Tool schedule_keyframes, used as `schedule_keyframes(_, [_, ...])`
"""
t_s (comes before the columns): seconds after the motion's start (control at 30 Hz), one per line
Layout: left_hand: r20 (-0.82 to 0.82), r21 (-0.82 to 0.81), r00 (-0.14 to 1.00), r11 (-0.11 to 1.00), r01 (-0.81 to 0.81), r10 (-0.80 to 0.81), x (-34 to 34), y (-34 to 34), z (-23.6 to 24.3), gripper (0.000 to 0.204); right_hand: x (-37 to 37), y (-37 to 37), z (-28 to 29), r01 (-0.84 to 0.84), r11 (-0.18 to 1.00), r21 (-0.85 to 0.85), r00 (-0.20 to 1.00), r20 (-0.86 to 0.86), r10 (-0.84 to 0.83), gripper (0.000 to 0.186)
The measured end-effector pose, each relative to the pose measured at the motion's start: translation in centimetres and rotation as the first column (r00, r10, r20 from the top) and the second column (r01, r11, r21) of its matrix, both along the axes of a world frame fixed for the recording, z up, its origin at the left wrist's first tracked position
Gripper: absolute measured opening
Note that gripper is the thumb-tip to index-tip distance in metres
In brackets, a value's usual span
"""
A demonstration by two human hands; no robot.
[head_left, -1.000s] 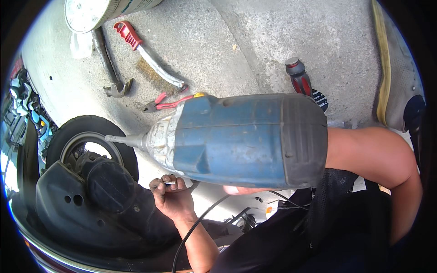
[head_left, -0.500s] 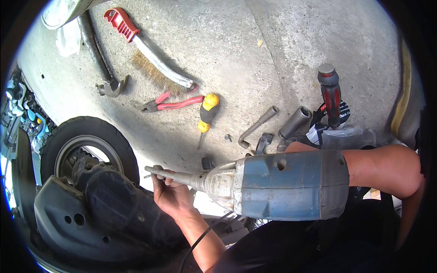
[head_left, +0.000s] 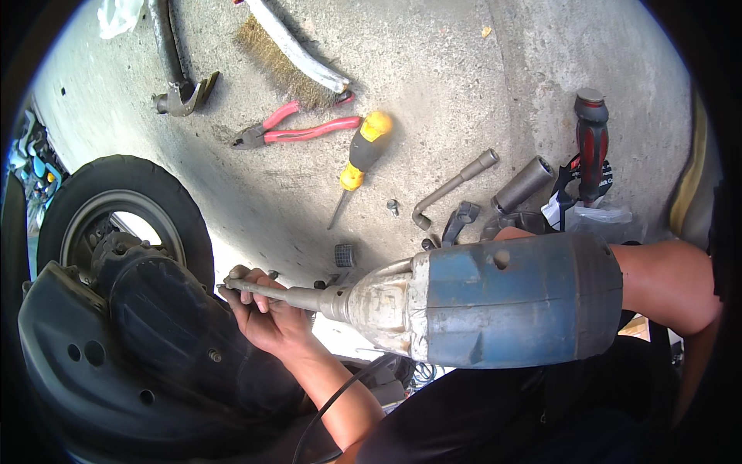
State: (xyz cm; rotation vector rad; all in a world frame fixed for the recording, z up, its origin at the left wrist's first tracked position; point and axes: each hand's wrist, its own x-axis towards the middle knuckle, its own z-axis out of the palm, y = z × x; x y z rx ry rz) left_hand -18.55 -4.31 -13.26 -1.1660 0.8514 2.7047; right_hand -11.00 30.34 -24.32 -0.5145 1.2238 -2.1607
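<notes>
A blue electric impact wrench (head_left: 510, 301) with a scuffed pale metal nose lies across the view, pointing left. A slim grey extension bar (head_left: 297, 295) sticks out of its nose. Around the bar's far end, the fingers of my left hand (head_left: 274, 321) are closed, close to the black scooter engine cover (head_left: 170, 317). My right arm passes behind the wrench and bears it up. Only a strip of my right hand (head_left: 513, 233) shows above the blue housing; its fingers and the handle are hidden. A rear wheel (head_left: 197, 232) stands beyond the cover.
On the concrete lie a claw hammer (head_left: 182, 97), a wire brush (head_left: 305, 66), red-handled pliers (head_left: 309, 131), a yellow-black screwdriver (head_left: 362, 158), a bolt (head_left: 393, 206), an L-shaped socket wrench (head_left: 456, 188), a long socket (head_left: 524, 184) and a red-black handled tool (head_left: 591, 147). A black cable (head_left: 340, 394) crosses my left forearm.
The view has shifted, so the floor tools sit differently in it. My left hand and the bar's tip have moved left, nearer the engine cover. Both hands stay on the tool.
</notes>
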Motion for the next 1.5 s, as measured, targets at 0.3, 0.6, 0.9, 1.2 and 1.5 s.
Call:
schedule_keyframes(0.3, [-0.112, -0.036, 0.986, 0.991, -0.130, 0.125, 1.3, -2.6, -0.6, 0.017, -0.9, -1.4, 2.2, 0.078, 0.955, 0.287, 0.971, -0.240, -0.007, 0.050])
schedule_keyframes(0.6, [-0.101, -0.151, 0.995, 0.988, -0.031, 0.016, 2.2, -4.2, -0.1, 0.027, -0.9, -2.9, 1.9, 0.146, 0.964, 0.224, 0.971, -0.218, -0.097, 0.059])
schedule_keyframes(0.9, [-0.168, -0.122, 0.984, 0.992, 0.042, -0.063, 0.9, -4.6, -0.5, 0.024, -1.7, -4.1, 2.4, -0.168, 0.986, -0.005, 0.940, 0.301, 0.162, 0.053])
schedule_keyframes(1.2, [-0.174, -0.208, 0.982, 0.972, -0.113, 0.077, -0.5, -3.8, -0.4, 0.022, -2.9, -4.5, 2.4, -0.155, 0.988, 0.015, 0.958, 0.247, 0.147, 0.054])
schedule_keyframes(1.5, [-0.154, -0.233, 0.982, 0.962, -0.142, 0.108, -0.2, -4.8, -1.1, 0.026, -4.2, -5.5, 3.7, -0.252, 0.965, 0.076, 0.896, 0.395, 0.203, 0.032])
